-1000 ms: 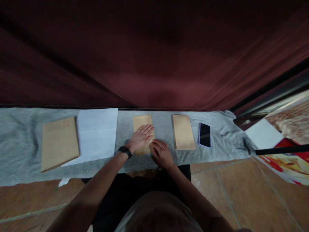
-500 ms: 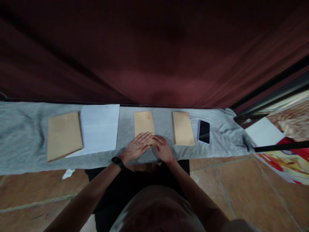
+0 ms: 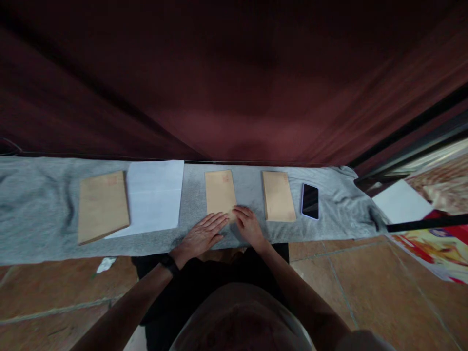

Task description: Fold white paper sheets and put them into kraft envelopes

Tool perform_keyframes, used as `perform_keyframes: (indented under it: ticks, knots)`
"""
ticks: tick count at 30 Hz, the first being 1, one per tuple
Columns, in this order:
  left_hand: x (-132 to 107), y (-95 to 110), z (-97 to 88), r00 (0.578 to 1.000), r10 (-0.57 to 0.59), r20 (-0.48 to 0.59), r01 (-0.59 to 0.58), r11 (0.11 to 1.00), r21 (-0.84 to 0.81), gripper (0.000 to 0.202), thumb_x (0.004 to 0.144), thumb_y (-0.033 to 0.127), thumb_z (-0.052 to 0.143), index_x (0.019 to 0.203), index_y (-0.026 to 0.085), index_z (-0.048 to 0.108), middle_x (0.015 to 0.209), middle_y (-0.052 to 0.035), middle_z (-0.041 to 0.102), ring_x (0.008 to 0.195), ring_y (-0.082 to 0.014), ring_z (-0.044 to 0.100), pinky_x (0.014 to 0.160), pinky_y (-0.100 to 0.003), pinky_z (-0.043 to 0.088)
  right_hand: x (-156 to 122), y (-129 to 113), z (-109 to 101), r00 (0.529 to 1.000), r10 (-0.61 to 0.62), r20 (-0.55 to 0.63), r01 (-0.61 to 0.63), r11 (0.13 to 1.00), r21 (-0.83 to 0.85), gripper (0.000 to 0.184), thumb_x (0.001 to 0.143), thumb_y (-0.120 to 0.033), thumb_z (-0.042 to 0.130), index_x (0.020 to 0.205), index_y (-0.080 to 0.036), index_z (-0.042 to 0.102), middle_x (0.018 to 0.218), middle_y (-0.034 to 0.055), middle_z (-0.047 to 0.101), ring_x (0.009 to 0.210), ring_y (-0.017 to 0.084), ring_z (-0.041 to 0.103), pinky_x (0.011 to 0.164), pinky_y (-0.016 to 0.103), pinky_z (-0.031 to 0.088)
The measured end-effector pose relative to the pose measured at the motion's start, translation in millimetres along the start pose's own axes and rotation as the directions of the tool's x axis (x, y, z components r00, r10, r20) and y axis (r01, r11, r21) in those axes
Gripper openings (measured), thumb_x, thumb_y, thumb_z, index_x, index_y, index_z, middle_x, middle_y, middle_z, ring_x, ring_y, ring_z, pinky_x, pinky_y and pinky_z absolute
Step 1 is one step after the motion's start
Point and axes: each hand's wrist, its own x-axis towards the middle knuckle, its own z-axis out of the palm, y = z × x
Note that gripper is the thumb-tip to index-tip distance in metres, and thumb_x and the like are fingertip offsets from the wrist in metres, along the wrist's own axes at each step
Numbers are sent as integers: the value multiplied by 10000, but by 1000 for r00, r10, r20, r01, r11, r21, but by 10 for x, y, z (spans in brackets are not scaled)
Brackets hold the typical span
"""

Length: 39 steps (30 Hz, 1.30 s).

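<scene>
Centrally, brown envelope (image 3: 220, 191), contents hidden, right hand (image 3: 249, 226) at corner

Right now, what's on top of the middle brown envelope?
On the envelope: the left hand's fingers over its near edge, the right hand's at its near right corner. Red print shows toward the far right corner. Paper beneath the fingers can't be seen.

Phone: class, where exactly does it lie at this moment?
In the head view, the phone lies right of centre on the grey cloth, just right of the stack of brown envelopes and apart from it.
</scene>
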Motion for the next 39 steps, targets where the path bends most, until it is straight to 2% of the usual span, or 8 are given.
perform_keyframes:
  ticks: [2, 5, 11, 18, 25, 30, 34, 39]
  knots:
    - [-10, -25, 30, 999, 42, -6, -41, 994, 100, 572, 1077, 499, 388, 1578, 227, 445, 1624, -79, 483, 1510, -216, 439, 1292, -430, 277, 122, -48, 5, 1000, -15, 13, 15, 1000, -6, 404, 991, -109, 493, 1326, -220, 690, 1399, 78, 681, 1338, 204, 601, 1199, 429, 456]
    - [-25, -53, 86, 997, 69, -42, -60, 982, 181, 575, 1079, 513, 370, 1556, 209, 476, 1587, -95, 531, 1489, -227, 470, 1275, -433, 317, 323, -131, 46, 984, -132, 121, 137, 990, -28, 394, 1045, -195, 486, 1409, -205, 635, 1495, 84, 616, 1426, 193, 526, 1239, 409, 410]
    - [-68, -66, 170, 997, 53, -58, -40, 978, 206, 521, 1076, 497, 400, 1428, 174, 605, 1450, -119, 656, 1415, -251, 553, 1252, -451, 358, 546, -114, 179, 864, -353, 359, 424, 895, -140, 393, 1088, -319, 518, 1466, -239, 585, 1600, 69, 513, 1490, 218, 452, 1272, 456, 340]
    - [-46, -64, 106, 996, 77, -54, -66, 982, 176, 599, 1077, 488, 407, 1617, 232, 371, 1599, -65, 521, 1501, -201, 446, 1278, -398, 303, 1014, 77, 286, 811, -409, 418, 533, 811, -240, 431, 1087, -314, 520, 1512, -245, 536, 1653, 58, 439, 1523, 221, 403, 1283, 440, 297]
    - [-54, -40, 81, 996, 77, -51, -68, 986, 150, 611, 1074, 436, 448, 1643, 270, 298, 1648, -47, 451, 1522, -210, 417, 1264, -428, 340, 1564, 156, 455, 848, -368, 380, 488, 822, -293, 463, 1098, -376, 478, 1537, -231, 499, 1658, 56, 430, 1508, 226, 418, 1286, 458, 272]
    - [-37, -22, 70, 991, 106, -78, -91, 980, 177, 621, 1078, 421, 447, 1654, 278, 262, 1644, -40, 457, 1524, -210, 414, 1248, -424, 373, 1792, 163, 551, 889, -310, 337, 417, 852, -317, 488, 1104, -380, 443, 1561, -210, 462, 1662, 73, 420, 1530, 212, 387, 1290, 437, 263]
    - [-36, -14, 59, 992, 98, -77, -84, 982, 167, 613, 1079, 418, 443, 1651, 277, 272, 1637, -42, 469, 1514, -205, 430, 1242, -419, 382, 1740, 115, 563, 901, -298, 314, 397, 858, -325, 486, 1100, -372, 454, 1552, -195, 470, 1658, 78, 424, 1522, 230, 398, 1291, 455, 255]
    - [-59, -32, 68, 994, 88, -70, -77, 986, 149, 605, 1074, 423, 452, 1639, 260, 309, 1628, -42, 482, 1508, -195, 437, 1251, -407, 364, 1367, 24, 456, 879, -319, 356, 432, 848, -307, 476, 1095, -398, 479, 1542, -234, 482, 1651, 48, 440, 1518, 262, 399, 1291, 532, 238]
